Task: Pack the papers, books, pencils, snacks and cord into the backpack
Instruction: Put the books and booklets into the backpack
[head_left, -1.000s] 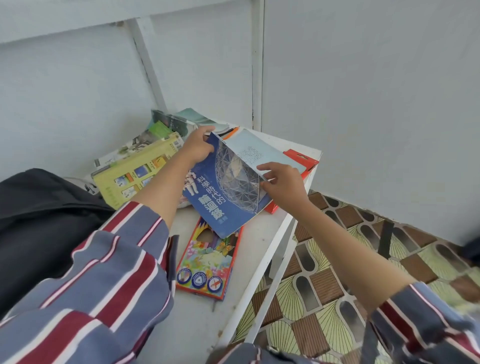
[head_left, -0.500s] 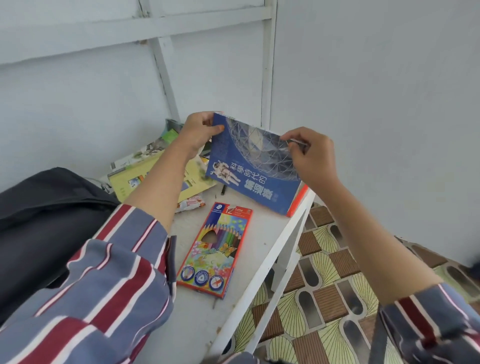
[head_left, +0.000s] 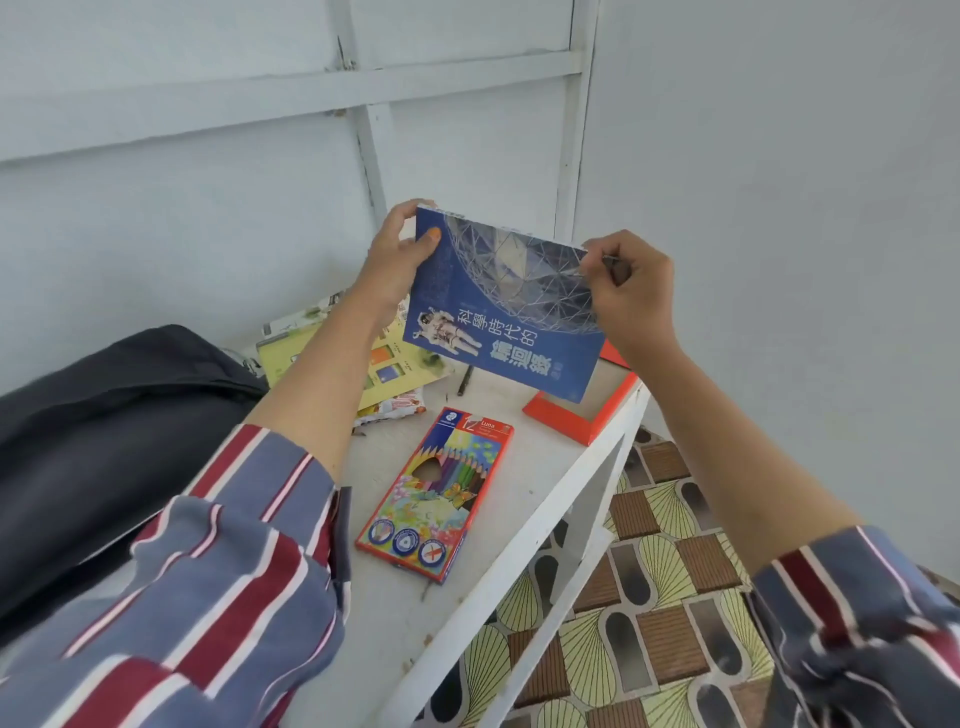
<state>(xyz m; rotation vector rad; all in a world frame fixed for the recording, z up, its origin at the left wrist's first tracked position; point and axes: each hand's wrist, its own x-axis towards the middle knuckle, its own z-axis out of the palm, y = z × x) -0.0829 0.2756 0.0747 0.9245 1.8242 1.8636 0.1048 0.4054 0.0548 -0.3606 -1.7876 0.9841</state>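
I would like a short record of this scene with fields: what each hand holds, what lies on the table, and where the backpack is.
left hand: grips the blue book at its left edge
right hand: grips the book's right edge
book: lifted, above the table
pencil box: flat on the table
red frame: at the table's right edge
yellow book: behind the left arm
snack: beside the yellow book
backpack: dark, at left

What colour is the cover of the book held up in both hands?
Blue, with a silvery geodesic dome, on the book; the head view shows it.
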